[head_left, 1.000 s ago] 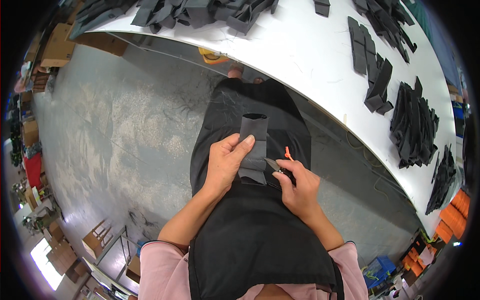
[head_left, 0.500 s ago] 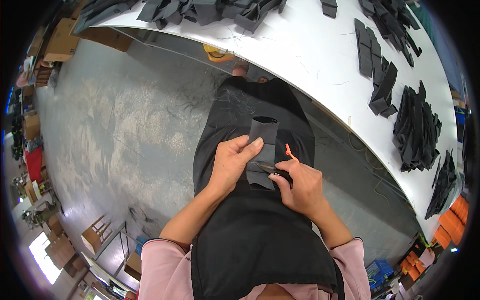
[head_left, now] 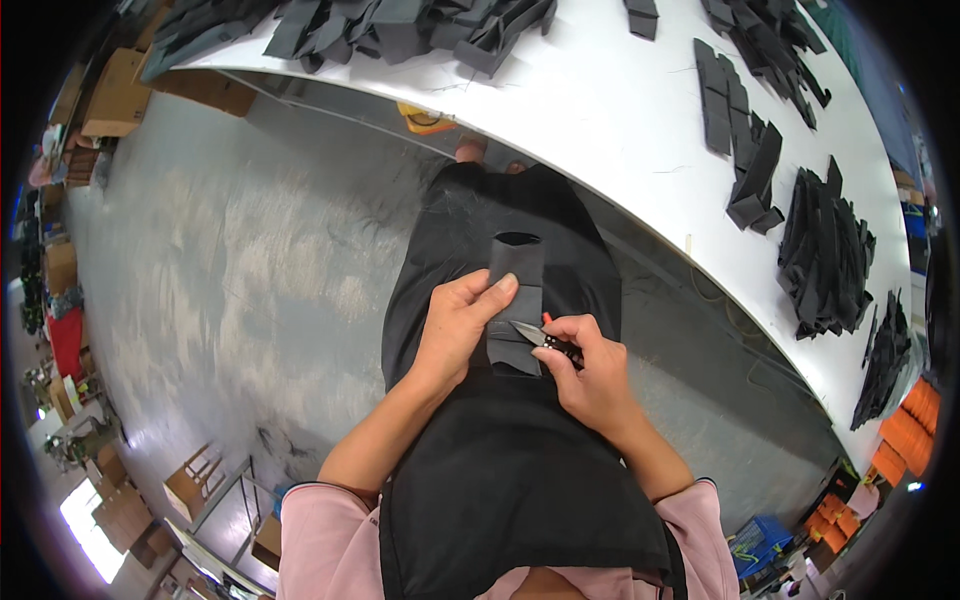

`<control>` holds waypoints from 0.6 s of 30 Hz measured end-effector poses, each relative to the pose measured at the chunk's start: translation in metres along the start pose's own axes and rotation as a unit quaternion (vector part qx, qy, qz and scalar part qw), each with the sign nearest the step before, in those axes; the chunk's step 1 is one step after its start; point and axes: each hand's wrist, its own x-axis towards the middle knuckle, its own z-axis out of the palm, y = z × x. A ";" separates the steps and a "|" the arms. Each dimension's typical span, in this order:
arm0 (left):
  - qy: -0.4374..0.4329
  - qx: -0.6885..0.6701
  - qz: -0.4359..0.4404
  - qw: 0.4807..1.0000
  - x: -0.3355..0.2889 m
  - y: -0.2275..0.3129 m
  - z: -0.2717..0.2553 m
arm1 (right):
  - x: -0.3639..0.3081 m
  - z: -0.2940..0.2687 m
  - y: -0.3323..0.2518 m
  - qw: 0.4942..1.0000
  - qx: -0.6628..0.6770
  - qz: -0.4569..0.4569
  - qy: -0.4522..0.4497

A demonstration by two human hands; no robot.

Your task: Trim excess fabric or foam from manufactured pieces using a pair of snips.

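Note:
My left hand (head_left: 455, 328) grips a flat tube of dark grey fabric (head_left: 517, 268) by its left edge, thumb pressed on top. The tube lies over the black apron (head_left: 520, 450) on my lap, its far end gaping slightly. In my right hand (head_left: 597, 378) is a pair of thread snips (head_left: 530, 333) with a black handle, closed between thumb and fingers. Their pointed metal blades rest at a crosswise seam on the fabric's lower part. A bit of orange cord (head_left: 547, 318) shows by the right fingers. Loose threads (head_left: 460, 205) cling to the apron beyond the tube.
A white table (head_left: 590, 130) curves round the front and right. It bears a heap of dark fabric pieces (head_left: 400, 30), a row of strips (head_left: 715, 95) and bundles (head_left: 825, 255). Cardboard boxes (head_left: 113, 92) stand far left; a blue crate (head_left: 760, 545) and orange bundles (head_left: 910, 415) lie right.
The snips have shifted slightly left over the fabric and their blades show more clearly. The orange cord, upright before, is now mostly behind the right fingers. My left hand keeps its hold.

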 end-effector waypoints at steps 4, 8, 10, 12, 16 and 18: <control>-0.049 -0.084 -0.042 0.994 0.003 0.007 -0.004 | -0.001 -0.009 -0.008 0.993 0.087 0.055 0.064; -0.050 -0.128 -0.082 0.987 0.013 0.006 -0.002 | 0.010 -0.009 -0.004 0.979 0.168 0.111 0.015; -0.097 -0.161 -0.134 0.973 0.016 0.007 -0.003 | 0.006 -0.012 0.000 0.966 0.202 0.155 -0.043; -0.078 -0.152 -0.148 0.974 0.024 0.001 -0.003 | 0.013 -0.011 0.001 0.964 0.225 0.136 -0.026; -0.055 -0.182 -0.190 0.963 0.033 -0.004 -0.004 | 0.021 -0.006 0.006 0.927 0.320 0.192 0.018; -0.053 -0.189 -0.191 0.962 0.034 0.001 0.000 | 0.030 -0.014 -0.005 0.953 0.240 0.187 0.009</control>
